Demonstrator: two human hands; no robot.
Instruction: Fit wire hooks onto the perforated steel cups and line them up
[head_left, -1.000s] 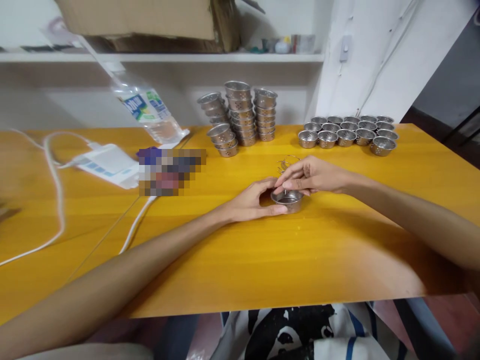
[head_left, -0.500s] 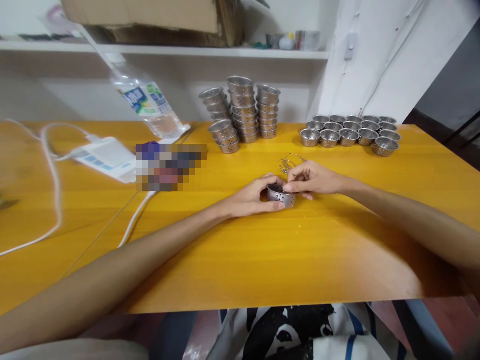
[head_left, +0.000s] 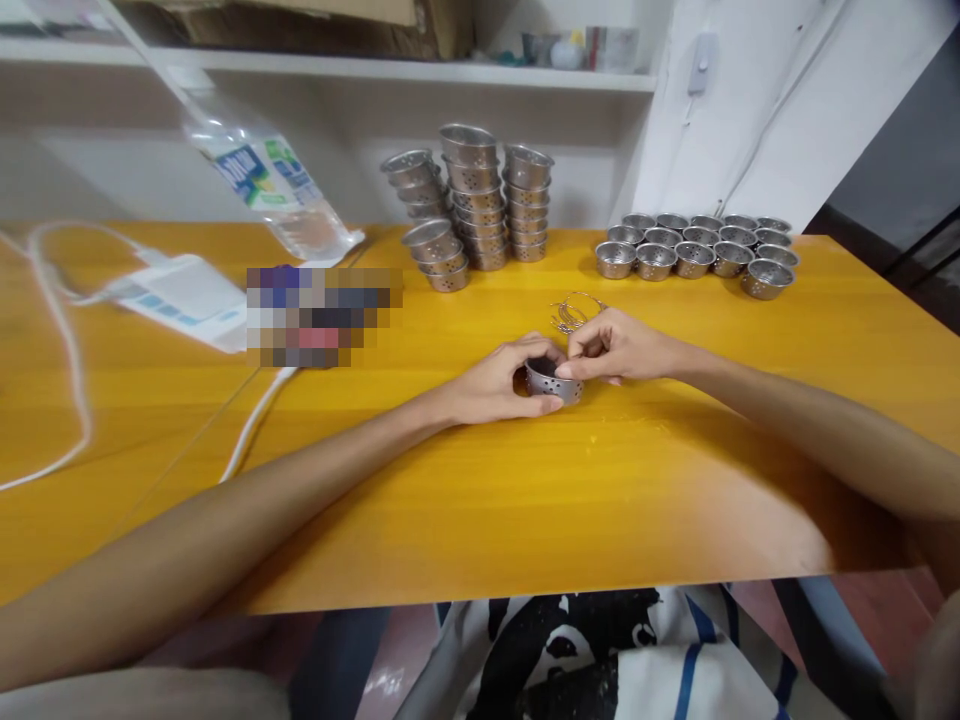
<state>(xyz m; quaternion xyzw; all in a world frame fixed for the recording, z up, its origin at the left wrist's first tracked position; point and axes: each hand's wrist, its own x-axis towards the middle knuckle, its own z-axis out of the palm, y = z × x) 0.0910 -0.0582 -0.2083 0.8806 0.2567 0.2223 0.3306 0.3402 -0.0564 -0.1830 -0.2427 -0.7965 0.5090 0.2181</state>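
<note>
1. At the centre of the frame, the left hand (head_left: 491, 385) was curled around a perforated metal cup (head_left: 553, 381). Its thumb was on the near side and its fingers over the far side, clamped on it.
2. The cup was tipped on its side, its holed wall facing the camera, low over the yellow table (head_left: 600, 500). Whether it touched the tabletop could not be told.
3. The right hand (head_left: 619, 348) was just right of the cup. Its thumb and forefinger were pinched together on the cup's right rim, and the other fingers were folded behind.
4. A small heap of wire rings (head_left: 576, 310) lay on the table just behind the right hand.
5. At upper centre stood several stacks of cups (head_left: 472, 205), one of them leaning.
6. To the upper right, loose cups (head_left: 697, 255) sat mouth-up in 2 rows, well apart from the hands.
7. At upper left, a plastic water bottle (head_left: 262, 180) was tilted above the table. Below it lay a white power adapter (head_left: 180, 293), with a white cable (head_left: 247, 440) running toward the lower left.
</note>
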